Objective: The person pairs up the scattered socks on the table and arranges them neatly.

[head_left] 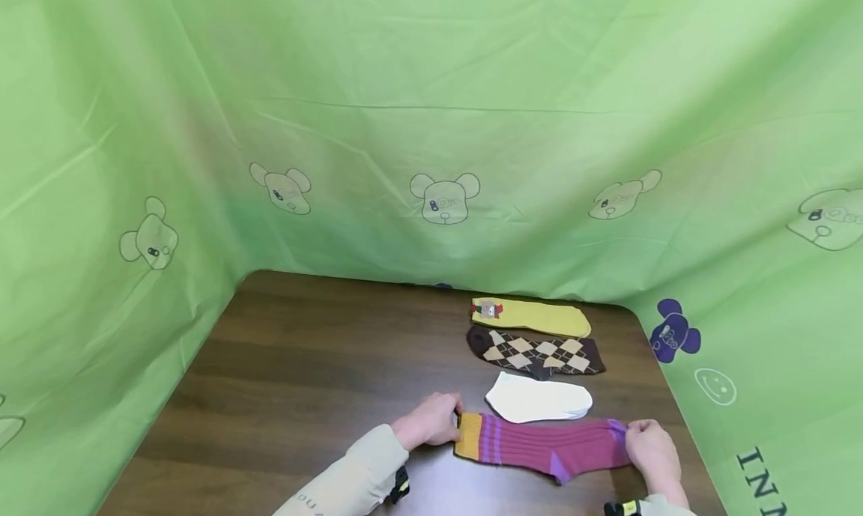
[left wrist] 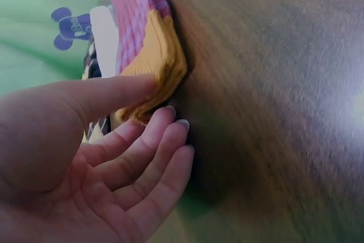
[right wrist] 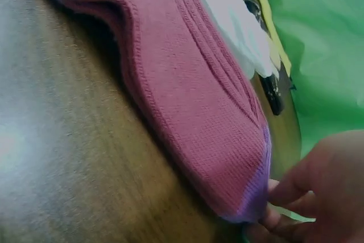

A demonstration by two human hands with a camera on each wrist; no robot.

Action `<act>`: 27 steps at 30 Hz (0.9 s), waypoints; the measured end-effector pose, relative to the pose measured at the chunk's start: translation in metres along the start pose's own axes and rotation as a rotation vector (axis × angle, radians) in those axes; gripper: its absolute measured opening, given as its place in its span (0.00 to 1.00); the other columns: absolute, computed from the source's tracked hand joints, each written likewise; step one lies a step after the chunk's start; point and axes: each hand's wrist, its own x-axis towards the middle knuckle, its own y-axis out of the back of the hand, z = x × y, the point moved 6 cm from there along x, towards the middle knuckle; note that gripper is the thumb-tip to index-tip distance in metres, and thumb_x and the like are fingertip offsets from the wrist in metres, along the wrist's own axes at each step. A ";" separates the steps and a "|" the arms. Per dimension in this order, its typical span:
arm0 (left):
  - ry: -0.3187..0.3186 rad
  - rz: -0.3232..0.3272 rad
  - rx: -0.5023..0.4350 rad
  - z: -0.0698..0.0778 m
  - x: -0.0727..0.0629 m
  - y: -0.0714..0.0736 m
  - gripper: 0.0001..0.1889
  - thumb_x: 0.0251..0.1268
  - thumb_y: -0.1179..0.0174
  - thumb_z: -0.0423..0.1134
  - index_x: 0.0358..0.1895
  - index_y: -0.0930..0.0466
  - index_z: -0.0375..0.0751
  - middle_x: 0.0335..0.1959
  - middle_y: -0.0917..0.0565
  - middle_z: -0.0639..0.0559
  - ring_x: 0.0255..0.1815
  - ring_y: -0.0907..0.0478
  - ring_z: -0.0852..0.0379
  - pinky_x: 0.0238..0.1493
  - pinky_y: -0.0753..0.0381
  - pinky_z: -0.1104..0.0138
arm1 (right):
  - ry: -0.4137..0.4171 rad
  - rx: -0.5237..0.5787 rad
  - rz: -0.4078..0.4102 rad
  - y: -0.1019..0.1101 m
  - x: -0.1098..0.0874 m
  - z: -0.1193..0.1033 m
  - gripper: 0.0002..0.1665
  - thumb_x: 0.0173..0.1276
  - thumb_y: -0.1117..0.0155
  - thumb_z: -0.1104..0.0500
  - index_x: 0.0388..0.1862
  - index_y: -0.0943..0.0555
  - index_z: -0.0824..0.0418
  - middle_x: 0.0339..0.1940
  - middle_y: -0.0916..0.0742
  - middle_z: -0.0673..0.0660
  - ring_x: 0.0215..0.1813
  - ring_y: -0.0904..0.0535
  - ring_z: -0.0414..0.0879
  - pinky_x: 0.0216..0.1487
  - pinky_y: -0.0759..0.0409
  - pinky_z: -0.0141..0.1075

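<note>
A long pink sock with an orange cuff and purple stripes, heel and toe lies flat across the table's near right part. At its left end, my left hand holds the cuff edge; the thumb lies over the orange cuff and the fingers curl by its rim. My right hand pinches the purple toe tip at the other end. In the right wrist view the sock's side shows a doubled edge. Just behind it lie white socks.
Farther back lie brown argyle socks and yellow socks with a small figure on the cuff, in a column. The wooden table extends to the left. Green cloth with bear prints surrounds its back and sides.
</note>
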 end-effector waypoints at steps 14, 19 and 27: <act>-0.049 0.202 -0.207 -0.024 0.015 0.070 0.24 0.73 0.38 0.52 0.63 0.22 0.41 0.55 0.16 0.48 0.55 0.20 0.51 0.58 0.22 0.55 | 0.094 0.224 0.171 0.020 0.024 -0.075 0.31 0.83 0.58 0.47 0.66 0.30 0.73 0.61 0.22 0.77 0.62 0.27 0.72 0.62 0.34 0.61; -0.057 0.305 -0.170 -0.029 0.018 0.100 0.29 0.75 0.44 0.56 0.70 0.27 0.43 0.67 0.23 0.49 0.67 0.27 0.47 0.67 0.30 0.52 | 0.156 0.275 0.167 0.024 0.029 -0.112 0.35 0.83 0.57 0.42 0.68 0.29 0.71 0.63 0.21 0.74 0.64 0.26 0.68 0.66 0.35 0.59; -0.054 0.378 -0.118 -0.038 0.022 0.138 0.34 0.77 0.49 0.62 0.76 0.34 0.45 0.73 0.28 0.48 0.72 0.32 0.47 0.71 0.36 0.52 | 0.269 0.307 0.151 0.026 0.036 -0.157 0.36 0.84 0.61 0.42 0.71 0.31 0.69 0.65 0.22 0.74 0.66 0.28 0.68 0.66 0.35 0.59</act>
